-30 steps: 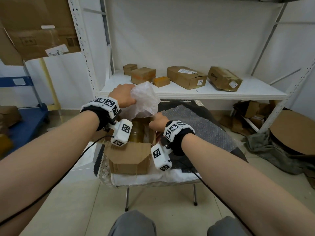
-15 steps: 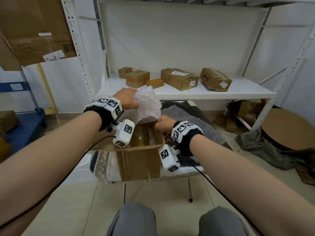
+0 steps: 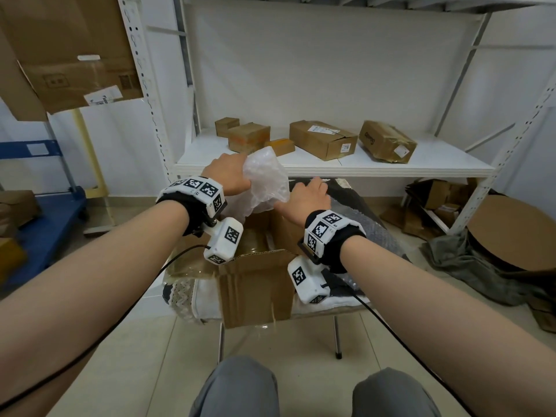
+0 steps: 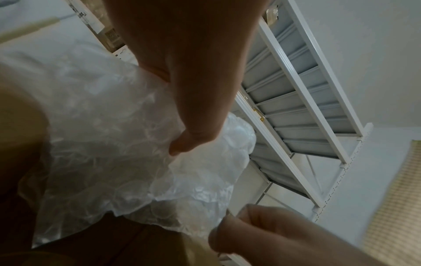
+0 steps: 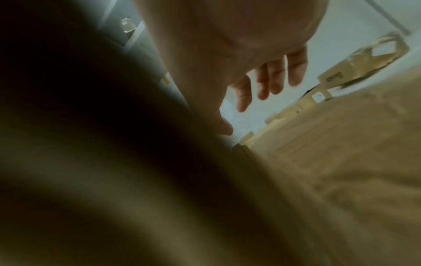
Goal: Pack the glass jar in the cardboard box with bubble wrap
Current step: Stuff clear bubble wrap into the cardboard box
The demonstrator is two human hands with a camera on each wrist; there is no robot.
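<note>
An open cardboard box (image 3: 255,284) stands on a cloth-covered stool. Inside it the glass jar (image 3: 255,240) shows only partly, behind my left wrist camera. My left hand (image 3: 228,173) grips a crumpled wad of clear bubble wrap (image 3: 266,179) above the box's far side; the left wrist view shows my thumb pressing into the bubble wrap (image 4: 118,144). My right hand (image 3: 310,194) hovers just right of the wad, above the box's right flap. Its fingers (image 5: 273,81) are spread and hold nothing.
A sheet of bubble wrap (image 3: 373,227) lies over the stool to the right of the box. A white shelf (image 3: 376,168) behind carries several cardboard parcels. Flattened cardboard and grey cloth (image 3: 469,260) sit on the floor at right, a blue trolley (image 3: 45,212) at left.
My right hand has left the box's right edge and risen beside the bubble wrap. The left hand keeps its hold on the wad. The near flap no longer sticks out.
</note>
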